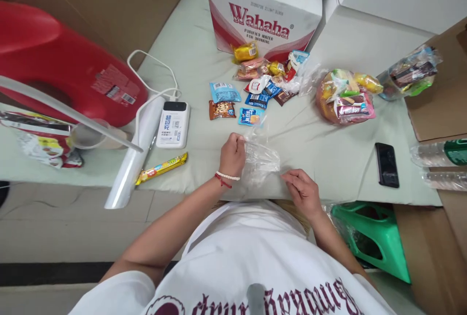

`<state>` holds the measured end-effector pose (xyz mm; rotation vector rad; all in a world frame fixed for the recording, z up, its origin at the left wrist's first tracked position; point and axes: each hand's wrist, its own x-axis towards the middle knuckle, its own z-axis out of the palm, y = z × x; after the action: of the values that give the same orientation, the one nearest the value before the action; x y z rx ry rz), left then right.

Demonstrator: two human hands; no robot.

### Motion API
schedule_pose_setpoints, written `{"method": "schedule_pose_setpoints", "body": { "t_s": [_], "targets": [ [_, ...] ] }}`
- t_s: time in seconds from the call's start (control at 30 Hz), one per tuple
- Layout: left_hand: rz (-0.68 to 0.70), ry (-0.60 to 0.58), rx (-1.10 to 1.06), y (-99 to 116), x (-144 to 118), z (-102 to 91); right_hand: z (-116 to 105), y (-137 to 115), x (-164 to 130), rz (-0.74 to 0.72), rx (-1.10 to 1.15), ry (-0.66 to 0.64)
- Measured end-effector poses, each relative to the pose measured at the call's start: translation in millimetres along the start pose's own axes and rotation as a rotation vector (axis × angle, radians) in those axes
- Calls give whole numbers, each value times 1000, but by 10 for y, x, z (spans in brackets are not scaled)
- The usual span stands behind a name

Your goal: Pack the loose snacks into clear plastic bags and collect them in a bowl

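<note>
My left hand [232, 155], with a white beaded bracelet and a red cord on its wrist, is closed on a thin clear plastic bag [260, 159]. At the bag's right edge my right hand [302, 189] has its thumb and finger pinched together on the film. Just beyond lie small wrapped snacks: a light-blue packet [224, 92], a brown cookie packet [222, 109] and a blue packet [251, 117]. Behind them is a loose pile of more packets, including a gold-wrapped one [245, 52] and a dark-blue one [257, 100].
A Wahaha water carton [262, 18] stands at the back. Right of the pile are a filled snack bag [345, 98], another bag [410, 74], a phone [387, 165] and plastic bottles [438, 154]. Leftward are a power bank [173, 125], a yellow stick packet [162, 168] and a red jug [69, 62].
</note>
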<state>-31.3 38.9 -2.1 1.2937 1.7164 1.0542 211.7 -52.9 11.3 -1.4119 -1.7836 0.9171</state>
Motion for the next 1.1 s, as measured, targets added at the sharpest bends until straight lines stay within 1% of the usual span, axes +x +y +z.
{"method": "schedule_pose_setpoints", "body": {
  "t_s": [0.07,0.17,0.2,0.23,0.27,0.33,0.37,0.4,0.43,0.5,0.57,0.6,0.63,0.67,0.7,0.73,0.77,0.8,0.83,0.87,0.9,0.97,1.03,1.1],
  "targets": [
    [-9,18,-30,-31,-36,-19,-10,47,43,81,27,17],
    [-3,21,-88,-34,-122,0,-34,71,246,270,131,147],
    [4,25,-114,-21,-150,9,-26,68,344,317,176,159],
    [12,28,-142,-3,-174,17,-3,60,449,349,216,136],
    [20,25,-170,15,-192,21,37,48,555,369,249,84],
    [42,18,-209,31,-202,17,158,19,746,396,299,-41],
    [52,25,-210,22,-193,8,227,4,822,407,328,-80],
    [57,40,-196,-1,-174,-7,294,-8,882,415,361,-93],
    [54,56,-168,-35,-149,-27,353,-16,923,422,392,-78],
    [15,93,-101,-115,-97,-77,433,-22,957,438,421,-3],
    [-22,146,-47,-167,-74,-131,466,-20,940,446,382,62],
    [0,193,-20,-169,-79,-154,471,-20,921,436,339,84],
    [66,241,14,-154,-96,-172,472,-22,899,417,292,103],
    [178,262,59,-127,-121,-183,470,-28,878,390,249,117],
    [324,228,114,-95,-150,-185,464,-35,860,364,214,126],
    [479,140,176,-64,-177,-178,454,-44,848,345,195,130],
    [612,13,243,-45,-199,-165,437,-52,843,340,196,128],
    [698,-122,312,-41,-212,-146,412,-56,844,350,212,120],
    [727,-235,381,-55,-213,-126,378,-56,850,371,238,110],
    [711,-309,448,-87,-205,-110,335,-49,859,400,269,101],
    [670,-350,507,-131,-187,-100,285,-34,867,430,303,93],
    [592,-396,588,-230,-140,-108,172,12,875,480,358,90],
    [570,-442,623,-303,-91,-147,58,63,855,505,398,117],
    [559,-468,631,-327,-53,-196,-42,97,804,549,430,136]
  ]
}}
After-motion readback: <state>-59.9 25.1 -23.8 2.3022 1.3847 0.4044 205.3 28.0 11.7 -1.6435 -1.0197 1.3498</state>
